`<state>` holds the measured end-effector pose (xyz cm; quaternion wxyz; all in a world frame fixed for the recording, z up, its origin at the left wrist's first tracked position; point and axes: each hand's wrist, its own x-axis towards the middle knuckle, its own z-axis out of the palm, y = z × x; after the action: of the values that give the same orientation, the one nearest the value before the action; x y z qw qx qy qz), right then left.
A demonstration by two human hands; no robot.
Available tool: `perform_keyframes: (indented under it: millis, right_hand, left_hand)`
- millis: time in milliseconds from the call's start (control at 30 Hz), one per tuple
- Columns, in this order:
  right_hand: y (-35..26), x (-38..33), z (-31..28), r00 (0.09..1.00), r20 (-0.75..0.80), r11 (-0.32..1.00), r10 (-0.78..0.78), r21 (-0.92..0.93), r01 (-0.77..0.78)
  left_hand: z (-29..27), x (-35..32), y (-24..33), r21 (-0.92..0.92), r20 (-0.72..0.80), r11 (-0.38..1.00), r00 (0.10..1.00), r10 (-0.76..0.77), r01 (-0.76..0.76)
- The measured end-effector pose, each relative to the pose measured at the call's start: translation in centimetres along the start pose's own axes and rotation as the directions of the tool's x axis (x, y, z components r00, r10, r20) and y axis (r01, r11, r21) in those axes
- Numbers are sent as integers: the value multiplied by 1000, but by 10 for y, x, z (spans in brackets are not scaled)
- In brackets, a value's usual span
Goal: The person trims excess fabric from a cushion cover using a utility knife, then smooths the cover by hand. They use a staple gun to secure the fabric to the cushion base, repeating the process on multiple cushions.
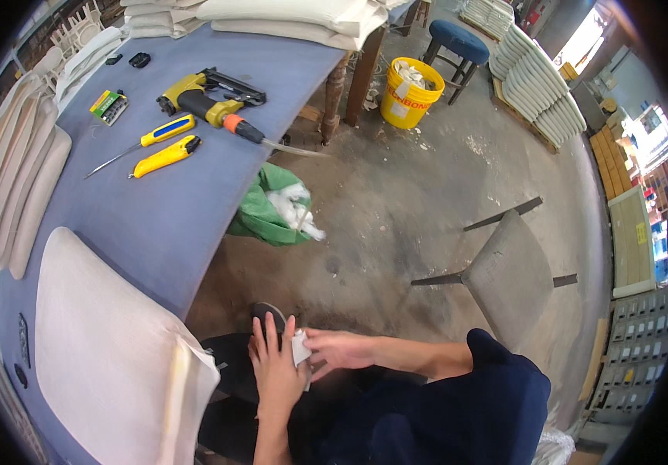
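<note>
Low over my dark-trousered lap, both hands are close together beside the table's edge. My left hand (276, 363) has its fingers stretched out and apart, its thumb side next to a small white piece (300, 348), perhaps paper or fabric. From the right, my right hand (343, 349) grips that piece with its fingers. Part of the piece is hidden between the hands. To the left, a cream upholstered chair panel (109, 341) lies on the blue-covered table (171, 186), its near edge showing a pale strip (176, 399).
A yellow nail gun (208, 97) with an air hose, a screwdriver (144, 143) and a yellow utility knife (165, 157) lie on the table. Stacked panels (16, 170) line its left. A green sack (266, 209), yellow bucket (410, 97) and grey chair seat (510, 267) are on the floor.
</note>
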<state>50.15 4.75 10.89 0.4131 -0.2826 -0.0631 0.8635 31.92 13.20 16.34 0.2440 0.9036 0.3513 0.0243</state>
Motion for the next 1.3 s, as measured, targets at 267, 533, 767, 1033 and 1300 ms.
perform_keyframes:
  millis: [267, 533, 767, 1033, 1300]
  right_hand:
    - [7, 27, -11, 956, -194, 970, 222, -51, -236]
    - [-52, -100, 56, 585, -801, 913, -125, -323, -248]
    - [-99, -159, 28, -37, -919, 918, -393, -390, -72]
    - [-312, -156, -180, -11, -947, 880, -320, -302, 368]
    - [-656, -192, -463, -146, -872, 840, -467, -385, -383]
  left_hand:
    - [21, -21, -26, -311, 126, 941, 987, -98, 134]
    - [-16, -77, 14, -602, 370, 798, 889, 270, 8]
    - [-292, 131, 102, -691, 575, 723, 595, 561, -13]
    - [-346, 571, 187, -47, 87, 858, 854, 513, -511]
    - [-247, 808, 226, 412, -219, 900, 944, 248, -141]
